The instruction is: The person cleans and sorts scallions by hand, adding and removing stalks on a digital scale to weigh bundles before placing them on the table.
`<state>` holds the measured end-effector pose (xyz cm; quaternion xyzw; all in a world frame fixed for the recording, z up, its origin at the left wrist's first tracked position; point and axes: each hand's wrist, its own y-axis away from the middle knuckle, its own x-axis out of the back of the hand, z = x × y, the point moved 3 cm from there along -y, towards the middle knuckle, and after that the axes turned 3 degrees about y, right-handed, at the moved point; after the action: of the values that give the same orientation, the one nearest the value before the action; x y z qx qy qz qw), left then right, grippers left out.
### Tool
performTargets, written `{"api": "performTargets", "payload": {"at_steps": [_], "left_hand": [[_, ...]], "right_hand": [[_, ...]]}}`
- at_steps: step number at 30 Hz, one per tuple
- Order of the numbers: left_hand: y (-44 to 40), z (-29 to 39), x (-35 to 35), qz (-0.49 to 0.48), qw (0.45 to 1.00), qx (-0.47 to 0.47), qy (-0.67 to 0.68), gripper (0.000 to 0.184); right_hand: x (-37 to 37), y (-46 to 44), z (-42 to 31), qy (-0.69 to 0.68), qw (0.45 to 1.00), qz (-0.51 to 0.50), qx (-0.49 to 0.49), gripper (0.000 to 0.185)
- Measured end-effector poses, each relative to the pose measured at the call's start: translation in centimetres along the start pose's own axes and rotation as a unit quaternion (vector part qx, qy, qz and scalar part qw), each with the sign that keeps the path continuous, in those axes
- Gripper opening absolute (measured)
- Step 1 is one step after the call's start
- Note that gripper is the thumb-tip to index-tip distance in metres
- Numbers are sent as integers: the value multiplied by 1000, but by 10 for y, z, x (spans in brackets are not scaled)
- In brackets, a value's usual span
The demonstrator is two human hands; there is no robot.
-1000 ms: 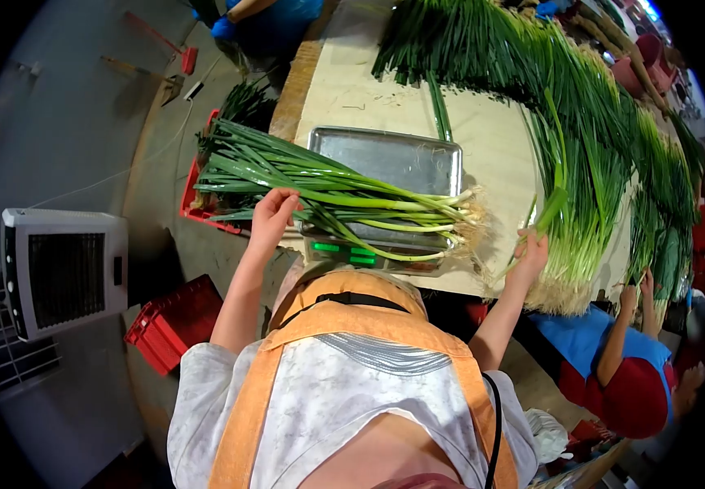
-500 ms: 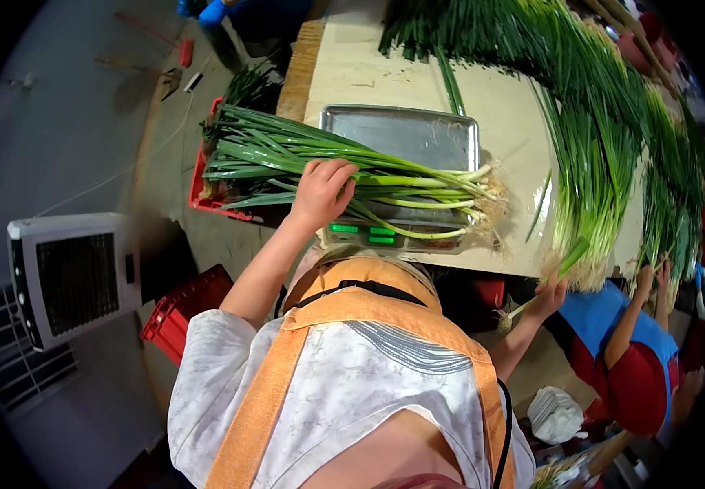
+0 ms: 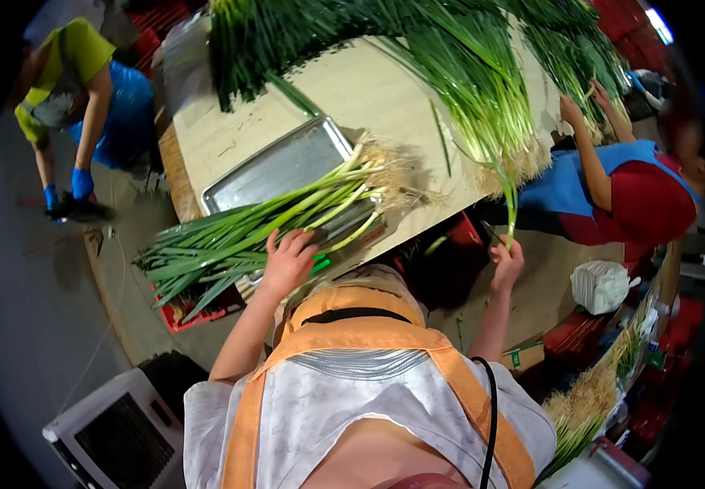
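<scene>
Head cam: so the scallion bundle (image 3: 295, 210) lies slantwise across a shiny metal tray (image 3: 275, 169), strappy leaf tips (image 3: 165, 259) lower left, wiry roots (image 3: 391, 169) upper right. Left grip (image 3: 289, 262)'s half-curled against it (can't tell if it's clamped); right grip (image 3: 507, 262) pinches one slim, smooth stalk (image 3: 512, 213).

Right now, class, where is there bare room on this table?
Bare tabletop lies between the metal tray and far greens, either side of one stalk, and between the roots of the bunch and the right pile, around a loose leaf. Crowded: the tray's near half, under the bunch.
</scene>
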<state>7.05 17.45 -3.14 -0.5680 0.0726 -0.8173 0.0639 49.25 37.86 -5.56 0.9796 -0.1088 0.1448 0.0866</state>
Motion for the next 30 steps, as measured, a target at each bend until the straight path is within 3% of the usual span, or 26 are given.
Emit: {"api": "performTargets", "payload": {"at_steps": [4,8,9,12,14,18,22,26,30], "left_hand": [[-14,-5,1,18,1000,6,-3,19],[-21,-11,-3,95,990,86,-67,42],[-24,-10,-4,78,987,110,-82,61],[-36,-4,-9,43,977,178,-111,71],[-36,-5,-21,73,973,191,-108,80],[-47,28,-16,80,963,242,-89,79],[-47,49,-24,116,970,209,-48,77],[-52,64,-30,103,989,103,5,73],[-51,80,-27,83,995,-4,60,64]], "right_hand": [[-18,0,-21,-52,997,-64,14,20],[-21,-16,-13,-95,991,-93,-2,18],[-21,-21,-14,-99,990,-101,-5,18],[-24,-39,-21,-108,987,-117,7,18],[-24,-52,-24,-93,987,-131,18,18],[-21,-76,-30,-94,986,-140,3,15],[-8,-70,-51,-132,984,-116,29,14],[19,-20,-48,-142,984,-81,66,15],[62,56,-13,-191,980,45,-35,17]]}}
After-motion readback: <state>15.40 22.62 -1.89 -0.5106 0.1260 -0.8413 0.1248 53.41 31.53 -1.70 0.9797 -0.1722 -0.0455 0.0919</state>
